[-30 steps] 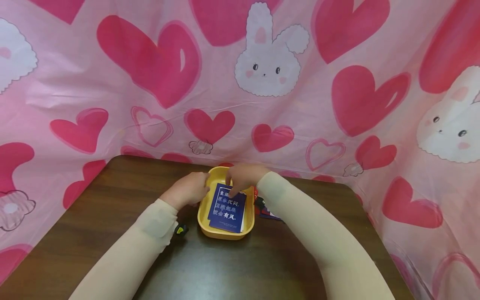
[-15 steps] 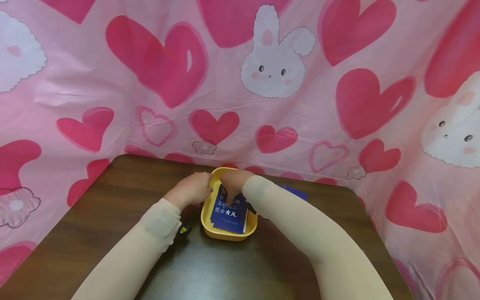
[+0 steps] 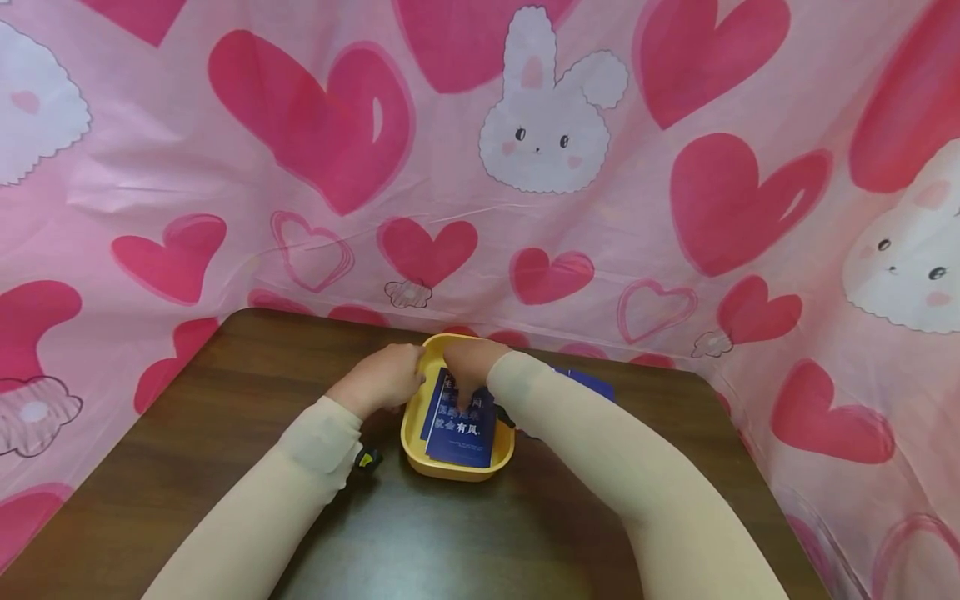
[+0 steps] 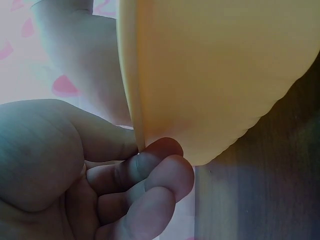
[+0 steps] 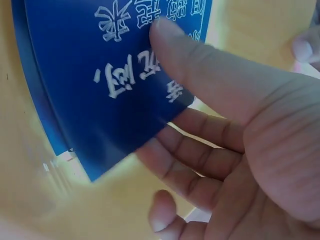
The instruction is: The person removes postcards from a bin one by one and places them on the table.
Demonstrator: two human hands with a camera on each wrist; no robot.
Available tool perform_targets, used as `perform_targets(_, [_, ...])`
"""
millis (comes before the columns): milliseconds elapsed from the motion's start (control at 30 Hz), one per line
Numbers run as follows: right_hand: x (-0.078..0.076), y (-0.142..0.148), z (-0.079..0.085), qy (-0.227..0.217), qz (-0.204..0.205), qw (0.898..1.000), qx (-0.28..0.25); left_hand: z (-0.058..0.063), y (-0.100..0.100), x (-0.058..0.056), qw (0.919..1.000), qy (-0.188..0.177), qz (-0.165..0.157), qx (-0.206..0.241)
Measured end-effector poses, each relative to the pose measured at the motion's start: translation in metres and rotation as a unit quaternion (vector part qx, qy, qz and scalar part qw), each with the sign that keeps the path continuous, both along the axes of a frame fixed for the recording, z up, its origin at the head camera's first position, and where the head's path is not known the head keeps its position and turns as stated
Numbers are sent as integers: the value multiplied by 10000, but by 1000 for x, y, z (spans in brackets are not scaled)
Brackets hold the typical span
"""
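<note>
A yellow tray (image 3: 450,475) stands on the table, holding a small stack of dark blue cards with white lettering. My left hand (image 3: 382,379) pinches the tray's left rim between thumb and fingers; the left wrist view shows the tray wall (image 4: 225,75) beside the fingertips. Reaching into the tray, my right hand (image 3: 468,371) grips the top blue card (image 3: 462,442). In the right wrist view the thumb lies on that card's (image 5: 85,75) printed face, with fingers beneath it. Another blue card (image 5: 50,120) shows under its edge.
More blue cards (image 3: 588,383) lie on the table beyond my right sleeve, which partly hides them. A small black and lime item (image 3: 367,458) is at my left wrist. A pink heart-patterned curtain (image 3: 442,192) hangs behind the brown table (image 3: 375,533).
My right hand has moved further over the cards and now grips the top one. That card has shifted slightly right, baring the one below. My left hand stays on the rim.
</note>
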State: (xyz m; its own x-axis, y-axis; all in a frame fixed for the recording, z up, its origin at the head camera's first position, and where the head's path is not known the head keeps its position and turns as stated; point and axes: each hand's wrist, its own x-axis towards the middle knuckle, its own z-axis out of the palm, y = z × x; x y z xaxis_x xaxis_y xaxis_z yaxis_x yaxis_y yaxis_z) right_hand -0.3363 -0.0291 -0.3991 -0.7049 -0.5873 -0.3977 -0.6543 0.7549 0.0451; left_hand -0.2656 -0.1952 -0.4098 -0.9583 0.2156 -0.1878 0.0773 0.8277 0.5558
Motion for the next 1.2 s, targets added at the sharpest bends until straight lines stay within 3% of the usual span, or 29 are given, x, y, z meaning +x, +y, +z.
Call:
perform_targets(100, [-3, 3, 2, -30, -40, 9997, -235, 1, 1, 1, 10000, -3, 18, 11])
perform_targets(300, [-10, 10, 10, 50, 304, 9983, -490, 2, 1, 1, 10000, -58, 34, 31])
perform_targets(533, [-17, 23, 21, -240, 196, 9908, -1319, 3, 0, -1, 9999, -100, 46, -18])
perform_targets(833, [-14, 52, 46, -547, -58, 9677, -2461, 1, 0, -4, 9998, -178, 107, 22])
perform_targets(1000, [-12, 72, 63, -1031, -690, 9417, -3128, 0, 0, -4, 9999, -92, 90, 11])
perform_targets(1100, [-13, 87, 75, -1010, -811, 9329, -3362, 1, 0, -3, 9999, -68, 97, 11])
perform_targets(1200, [-17, 105, 85, -777, -775, 9305, -3495, 1, 0, -2, 10000, -37, 85, 33])
